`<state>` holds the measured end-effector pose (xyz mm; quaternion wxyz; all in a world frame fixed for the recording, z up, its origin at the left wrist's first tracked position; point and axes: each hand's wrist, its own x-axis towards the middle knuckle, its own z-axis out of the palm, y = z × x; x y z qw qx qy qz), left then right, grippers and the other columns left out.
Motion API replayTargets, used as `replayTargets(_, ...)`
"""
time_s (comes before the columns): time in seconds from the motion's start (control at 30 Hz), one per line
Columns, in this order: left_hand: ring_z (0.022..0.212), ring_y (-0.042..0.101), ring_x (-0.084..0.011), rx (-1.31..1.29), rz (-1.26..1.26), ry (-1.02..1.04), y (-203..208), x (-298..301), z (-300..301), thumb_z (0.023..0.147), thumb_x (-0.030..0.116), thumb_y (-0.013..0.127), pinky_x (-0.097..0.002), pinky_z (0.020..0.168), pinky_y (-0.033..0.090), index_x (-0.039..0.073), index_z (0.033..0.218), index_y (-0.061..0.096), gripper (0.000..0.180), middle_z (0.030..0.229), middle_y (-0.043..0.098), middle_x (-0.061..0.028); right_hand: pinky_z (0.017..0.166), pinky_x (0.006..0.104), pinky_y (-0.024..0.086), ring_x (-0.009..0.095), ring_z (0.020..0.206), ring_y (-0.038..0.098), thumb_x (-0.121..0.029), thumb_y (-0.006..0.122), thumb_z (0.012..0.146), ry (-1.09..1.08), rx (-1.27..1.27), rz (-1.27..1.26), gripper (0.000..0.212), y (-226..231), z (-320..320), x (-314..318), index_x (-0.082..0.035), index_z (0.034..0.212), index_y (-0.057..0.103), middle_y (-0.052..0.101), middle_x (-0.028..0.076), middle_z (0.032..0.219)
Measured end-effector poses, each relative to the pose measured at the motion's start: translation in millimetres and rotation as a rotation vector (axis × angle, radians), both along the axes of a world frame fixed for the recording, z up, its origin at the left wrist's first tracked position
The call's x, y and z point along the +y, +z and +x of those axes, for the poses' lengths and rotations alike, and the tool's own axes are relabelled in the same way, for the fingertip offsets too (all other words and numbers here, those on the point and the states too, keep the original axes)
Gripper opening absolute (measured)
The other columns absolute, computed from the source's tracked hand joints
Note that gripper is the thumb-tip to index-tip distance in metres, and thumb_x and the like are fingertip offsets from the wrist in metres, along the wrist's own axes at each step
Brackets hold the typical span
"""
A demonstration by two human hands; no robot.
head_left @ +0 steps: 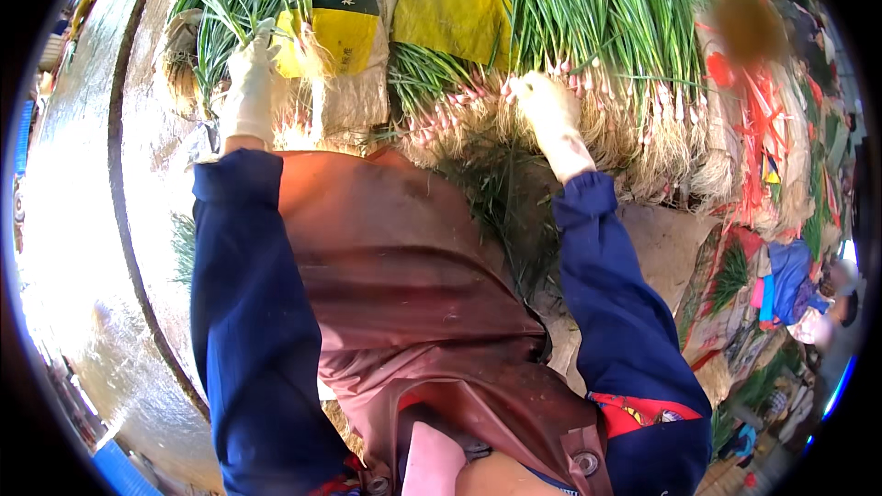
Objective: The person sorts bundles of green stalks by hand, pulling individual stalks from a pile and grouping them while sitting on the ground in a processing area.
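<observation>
My left hand [249, 90], in a pale glove, is closed at a bunch of spring onions [241, 2] whose green leaves fan out beyond the fingers. My right hand [549, 108], gloved too, has its fingers drawn together at the pinkish bulbs along the left edge of a large row of spring onions [606, 9]. Their roots hang toward me, the leaves point away. Left of that hand lies a shorter heap of spring onions [424, 78]. The fingertips of both hands are partly hidden among the plants.
A yellow and dark green printed sack [344, 32] and a yellow sheet [452, 5] lie between the bunches. Red plastic strips [761, 138] hang at the right. A brown apron [395, 248] covers my lap, with loose leaves [510, 193] beside it. Other people sit at the far right.
</observation>
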<state>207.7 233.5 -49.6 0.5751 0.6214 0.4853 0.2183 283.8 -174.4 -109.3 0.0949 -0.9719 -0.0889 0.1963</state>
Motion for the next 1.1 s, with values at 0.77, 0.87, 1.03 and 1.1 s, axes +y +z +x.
replayTargets(0.77,0.044,0.037,-0.0048,-0.044,-0.985,-0.722,-34,-280,-81,0.09,0.018,0.058,-0.0184,0.04,0.033,0.004,0.102,0.067,0.021,0.071,0.063,0.0004,0.055,0.0402,0.045,0.023,0.058,0.059,-0.034,0.052,0.088,-0.006,-0.421,0.159,0.027,-10,-36,-28,-0.01,0.077,0.057,0.061,0.006,0.067)
replayTargets(0.87,0.054,0.045,-0.0037,-0.336,-0.898,-0.511,-32,-260,-95,0.088,0.02,0.062,-0.0162,0.044,0.036,0.006,0.107,0.065,0.023,0.079,0.065,-0.0009,0.057,0.0392,0.047,0.026,0.062,0.061,-0.041,0.053,0.088,0.59,0.201,0.033,0.037,-9,-47,-48,-0.01,0.068,0.061,0.063,0.01,0.07)
replayTargets(1.03,0.062,0.046,-0.0034,-0.457,-0.814,-0.516,-56,-245,-86,0.087,0.024,0.064,-0.016,0.051,0.039,0.009,0.112,0.064,0.03,0.084,0.063,0.0053,0.054,0.0367,0.046,0.021,0.054,0.058,-0.065,0.039,0.086,0.1,-0.084,0.009,0.06,-11,0,-7,-0.01,0.077,0.059,0.059,0.005,0.061)
replayTargets(1.1,0.06,0.044,-0.0022,-0.119,-0.658,-0.497,-63,-246,-85,0.088,0.025,0.061,-0.0146,0.05,0.036,0.01,0.113,0.064,0.029,0.081,0.063,0.0064,0.059,0.0375,0.049,0.023,0.064,0.064,-0.056,0.042,0.09,0.046,-0.09,-0.266,0.057,-12,38,24,-0.007,0.082,0.068,0.065,0.007,0.07)
